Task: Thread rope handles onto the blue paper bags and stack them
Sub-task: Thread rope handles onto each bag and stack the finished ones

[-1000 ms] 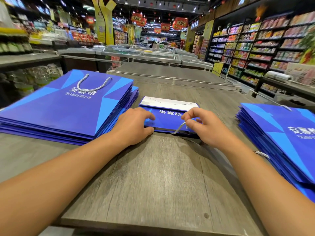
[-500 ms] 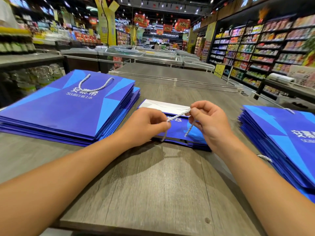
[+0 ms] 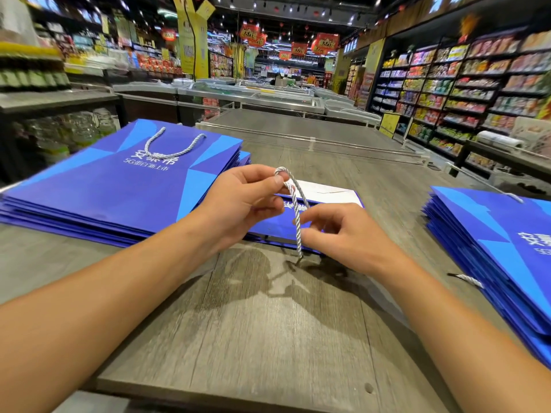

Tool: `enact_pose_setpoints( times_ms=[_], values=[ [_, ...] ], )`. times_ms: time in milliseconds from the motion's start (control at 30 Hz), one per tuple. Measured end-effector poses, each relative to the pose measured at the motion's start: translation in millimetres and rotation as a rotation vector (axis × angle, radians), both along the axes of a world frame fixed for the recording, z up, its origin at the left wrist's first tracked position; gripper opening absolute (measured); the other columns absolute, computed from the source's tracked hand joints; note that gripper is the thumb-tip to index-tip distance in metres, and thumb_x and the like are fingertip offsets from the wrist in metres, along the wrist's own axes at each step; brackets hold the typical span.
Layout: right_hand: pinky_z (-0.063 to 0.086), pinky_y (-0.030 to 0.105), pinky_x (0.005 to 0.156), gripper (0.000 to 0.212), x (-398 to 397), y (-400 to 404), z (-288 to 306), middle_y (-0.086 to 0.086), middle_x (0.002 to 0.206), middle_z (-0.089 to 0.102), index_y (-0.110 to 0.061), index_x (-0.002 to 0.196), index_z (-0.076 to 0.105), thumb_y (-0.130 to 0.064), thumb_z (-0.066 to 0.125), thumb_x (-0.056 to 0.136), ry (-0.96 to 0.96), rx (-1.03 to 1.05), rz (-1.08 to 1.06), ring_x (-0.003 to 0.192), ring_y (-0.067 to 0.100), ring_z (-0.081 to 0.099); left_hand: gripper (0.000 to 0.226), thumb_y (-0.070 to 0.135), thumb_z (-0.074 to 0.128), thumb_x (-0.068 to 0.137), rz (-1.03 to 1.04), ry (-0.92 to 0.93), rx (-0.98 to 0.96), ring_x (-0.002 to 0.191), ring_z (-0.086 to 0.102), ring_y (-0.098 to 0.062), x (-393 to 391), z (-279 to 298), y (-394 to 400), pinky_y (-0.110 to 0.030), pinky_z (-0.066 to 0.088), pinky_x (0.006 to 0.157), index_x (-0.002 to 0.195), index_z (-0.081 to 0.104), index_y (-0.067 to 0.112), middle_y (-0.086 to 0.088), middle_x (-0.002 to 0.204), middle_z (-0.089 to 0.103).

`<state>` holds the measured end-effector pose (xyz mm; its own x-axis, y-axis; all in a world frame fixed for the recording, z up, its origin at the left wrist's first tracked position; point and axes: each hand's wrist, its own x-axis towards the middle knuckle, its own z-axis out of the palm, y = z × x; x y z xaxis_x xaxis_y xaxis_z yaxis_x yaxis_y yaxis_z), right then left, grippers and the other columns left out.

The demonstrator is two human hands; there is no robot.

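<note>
- Left hand: raised above the table at centre frame, thumb and forefinger pinching the top bend of a white-and-grey twisted rope handle.
- Right hand: at 3 o'clock of the left hand and lower, fingers curled, fingertips pinching the same rope partway down its length.
- Rope handle: loops over at the left fingertips, then hangs nearly straight down; its free lower end reaches the tabletop just in front of the near edge of the bag.
- Flat blue paper bag with white inner flap: lies on the grey wood-grain table directly behind the two hands, at 12 o'clock of them, partly hidden by them. White lettering shows on its face; not legible.
- Left stack of flat blue paper bags: at 9 o'clock of the hands; the top bag carries a threaded rope loop and white print.
- Right stack of flat blue paper bags: at 3 o'clock, well apart from the hands; a short rope end sticks out from its near left edge.
- Background: supermarket shelving at 1–2 o'clock, chest freezers at 12 o'clock.
</note>
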<state>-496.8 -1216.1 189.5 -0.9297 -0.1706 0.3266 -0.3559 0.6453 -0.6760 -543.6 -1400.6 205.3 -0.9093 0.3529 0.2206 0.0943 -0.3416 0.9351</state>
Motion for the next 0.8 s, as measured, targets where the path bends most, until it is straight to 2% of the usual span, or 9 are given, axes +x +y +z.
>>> enact_pose_setpoints(
  times_ms=[100, 233, 367, 433, 533, 600, 667, 800],
  values=[
    [0.034, 0.017, 0.055, 0.008, 1.0, -6.1, -0.5, -0.011, 0.059, 0.058, -0.031, 0.083, 0.075, -0.023, 0.075, 0.081, -0.045, 0.016, 0.052, 0.052, 0.003, 0.043, 0.012, 0.009, 0.067, 0.081, 0.012, 0.004, -0.014, 0.049, 0.057, -0.009, 0.0, -0.1, 0.7, -0.025, 0.056, 0.064, 0.073, 0.073, 0.016, -0.001, 0.07, 0.069],
    [0.034, 0.019, 0.054, 0.026, 3.9, -4.7, 2.3, -0.012, 0.055, 0.052, -0.025, 0.089, 0.077, -0.004, 0.062, 0.082, -0.129, -0.014, 0.096, 0.052, 0.007, 0.039, 0.013, 0.003, 0.062, 0.089, 0.056, -0.012, -0.04, 0.05, 0.058, -0.01, -1.8, -0.3, 0.2, -0.025, 0.058, 0.064, 0.084, 0.069, 0.012, -0.001, 0.071, 0.069],
    [0.036, 0.021, 0.061, 0.014, 1.6, -5.9, -0.7, -0.014, 0.062, 0.061, -0.033, 0.091, 0.071, -0.025, 0.072, 0.081, -0.082, 0.105, 0.025, 0.053, 0.003, 0.045, 0.014, 0.002, 0.061, 0.09, 0.018, -0.037, -0.039, 0.055, 0.063, -0.012, -1.0, 0.0, -0.9, -0.027, 0.058, 0.064, 0.085, 0.069, 0.013, -0.004, 0.076, 0.07],
    [0.035, 0.02, 0.061, 0.016, 0.0, -6.4, -2.2, -0.015, 0.063, 0.061, -0.036, 0.093, 0.068, -0.032, 0.075, 0.079, -0.05, 0.14, 0.003, 0.054, 0.002, 0.046, 0.014, 0.001, 0.06, 0.09, -0.002, -0.042, -0.034, 0.057, 0.066, -0.013, 0.3, 0.4, -1.0, -0.027, 0.058, 0.062, 0.086, 0.068, 0.012, -0.005, 0.075, 0.07],
    [0.037, 0.02, 0.06, 0.014, -0.3, -8.0, -4.3, -0.014, 0.063, 0.061, -0.038, 0.086, 0.067, -0.029, 0.075, 0.078, -0.048, 0.14, 0.024, 0.054, 0.004, 0.046, 0.012, 0.001, 0.059, 0.09, -0.023, -0.055, 0.002, 0.059, 0.069, -0.015, 1.8, 1.4, -0.7, -0.028, 0.059, 0.064, 0.088, 0.066, 0.01, -0.004, 0.073, 0.07],
    [0.045, 0.023, 0.064, 0.017, -1.2, -8.8, -6.1, -0.015, 0.066, 0.065, -0.039, 0.077, 0.068, -0.024, 0.074, 0.079, -0.033, 0.144, 0.023, 0.06, 0.009, 0.054, 0.012, 0.001, 0.059, 0.09, -0.035, -0.054, 0.014, 0.059, 0.069, -0.015, 1.6, 1.4, -0.8, -0.029, 0.06, 0.066, 0.088, 0.066, 0.01, -0.004, 0.072, 0.07],
    [0.048, 0.026, 0.069, 0.017, -1.8, -7.6, -6.7, -0.017, 0.069, 0.067, -0.035, 0.072, 0.07, -0.02, 0.074, 0.08, -0.019, 0.151, 0.012, 0.066, 0.008, 0.06, 0.012, 0.002, 0.059, 0.09, -0.045, -0.055, 0.013, 0.06, 0.069, -0.015, 1.1, 1.3, -1.4, -0.029, 0.06, 0.068, 0.087, 0.066, 0.011, -0.004, 0.072, 0.07],
    [0.047, 0.031, 0.064, 0.016, -3.3, -4.6, -5.1, -0.014, 0.066, 0.066, -0.023, 0.07, 0.069, -0.018, 0.072, 0.084, -0.026, 0.074, 0.015, 0.06, 0.012, 0.055, 0.01, 0.005, 0.062, 0.09, 0.017, -0.02, -0.089, 0.057, 0.065, -0.013, -5.2, -1.2, -3.2, -0.026, 0.058, 0.067, 0.087, 0.068, 0.012, -0.005, 0.076, 0.071]
  ],
)
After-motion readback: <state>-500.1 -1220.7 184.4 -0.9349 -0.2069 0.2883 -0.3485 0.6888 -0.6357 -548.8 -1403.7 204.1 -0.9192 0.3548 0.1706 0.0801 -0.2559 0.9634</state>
